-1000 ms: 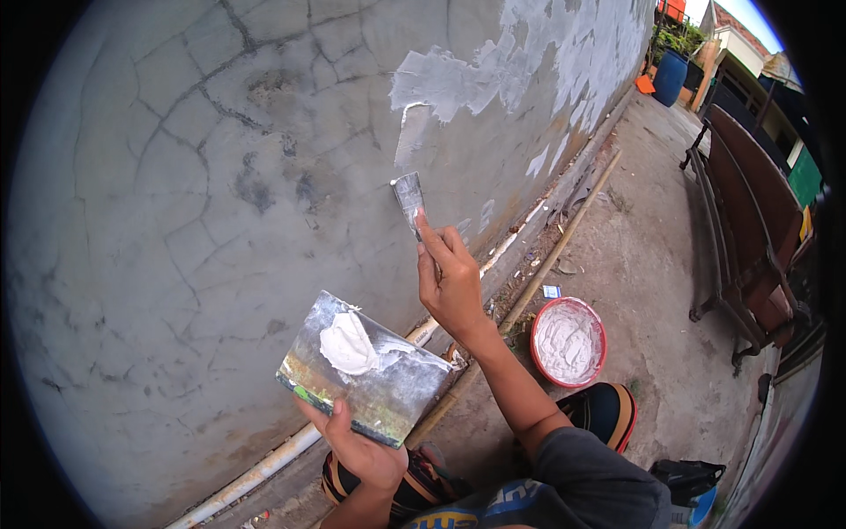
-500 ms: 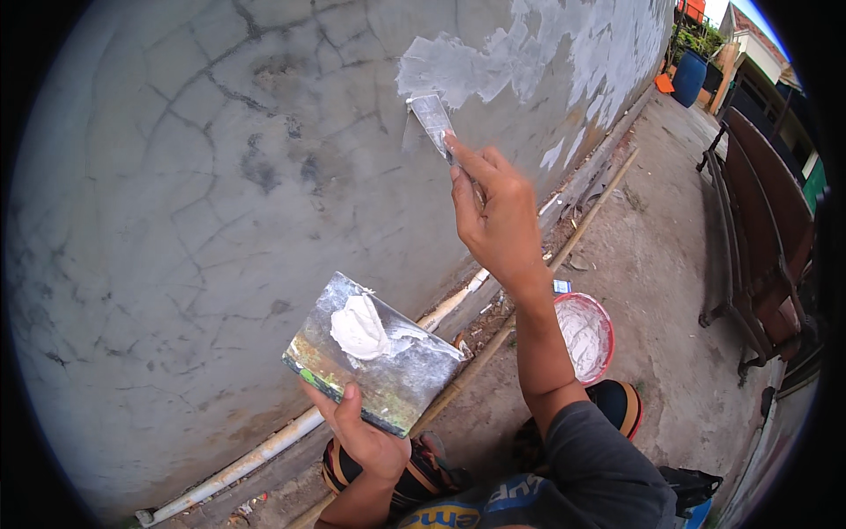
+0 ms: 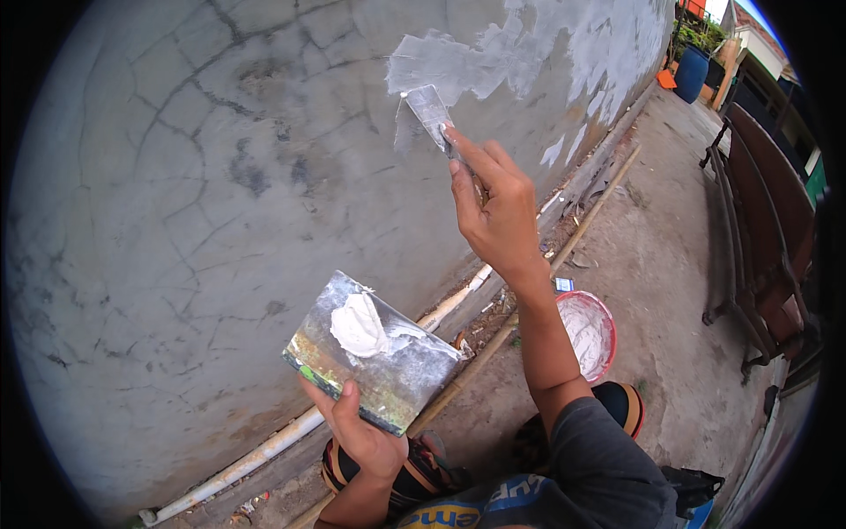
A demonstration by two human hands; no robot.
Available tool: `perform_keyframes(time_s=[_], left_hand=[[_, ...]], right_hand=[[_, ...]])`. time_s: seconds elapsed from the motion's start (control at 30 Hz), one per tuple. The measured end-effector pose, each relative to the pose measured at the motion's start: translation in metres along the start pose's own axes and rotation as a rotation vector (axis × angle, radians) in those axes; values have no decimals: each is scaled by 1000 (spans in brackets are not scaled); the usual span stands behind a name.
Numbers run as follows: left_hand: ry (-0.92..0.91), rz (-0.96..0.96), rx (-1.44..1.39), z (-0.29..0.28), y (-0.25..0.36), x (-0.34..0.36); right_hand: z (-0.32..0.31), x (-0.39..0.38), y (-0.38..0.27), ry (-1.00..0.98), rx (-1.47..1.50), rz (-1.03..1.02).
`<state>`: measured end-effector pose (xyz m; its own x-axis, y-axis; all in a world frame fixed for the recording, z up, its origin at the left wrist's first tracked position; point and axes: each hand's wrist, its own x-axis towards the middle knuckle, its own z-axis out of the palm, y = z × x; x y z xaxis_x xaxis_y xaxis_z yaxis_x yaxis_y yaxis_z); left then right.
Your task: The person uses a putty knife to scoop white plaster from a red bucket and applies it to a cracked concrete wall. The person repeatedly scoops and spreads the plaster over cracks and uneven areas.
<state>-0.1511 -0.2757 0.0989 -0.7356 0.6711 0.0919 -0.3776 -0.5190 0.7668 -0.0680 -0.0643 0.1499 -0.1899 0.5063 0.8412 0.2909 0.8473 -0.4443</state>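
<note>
My right hand (image 3: 500,204) is closed round the handle of a putty knife (image 3: 427,109), index finger stretched along its blade. The blade lies against the cracked grey wall (image 3: 229,282), just below the left end of a whitish smeared patch (image 3: 449,66). In my left hand (image 3: 366,441) is a flat metal plate (image 3: 410,375), gripped at its near edge with the thumb on top. A lump of white putty (image 3: 359,325) sits on the plate, with a thinner smear beside it. The plate is held apart from the wall, below the putty knife.
A red-rimmed bucket of white putty (image 3: 586,333) stands on the ground right of my forearm. A white pipe (image 3: 286,438) and a bamboo pole (image 3: 599,207) run along the wall's foot. At right is a dark wooden bench (image 3: 762,229); a blue barrel (image 3: 692,75) stands far off.
The putty knife has shifted slightly left and up on the wall, and a thin pale streak shows at its left edge. The left hand and plate stay nearly still.
</note>
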Motion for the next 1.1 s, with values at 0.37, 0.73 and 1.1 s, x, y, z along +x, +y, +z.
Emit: perform_keyframes(time_s=[0.37, 0.73, 1.1], left_hand=[[15, 4, 11, 2, -2, 3], [14, -18, 41, 9, -2, 1], [-27, -125, -12, 12, -4, 2]], right_hand=[[-7, -32, 28, -169, -20, -161], [-32, 28, 90, -305, -386, -501], [-43, 43, 51, -220, -384, -584]])
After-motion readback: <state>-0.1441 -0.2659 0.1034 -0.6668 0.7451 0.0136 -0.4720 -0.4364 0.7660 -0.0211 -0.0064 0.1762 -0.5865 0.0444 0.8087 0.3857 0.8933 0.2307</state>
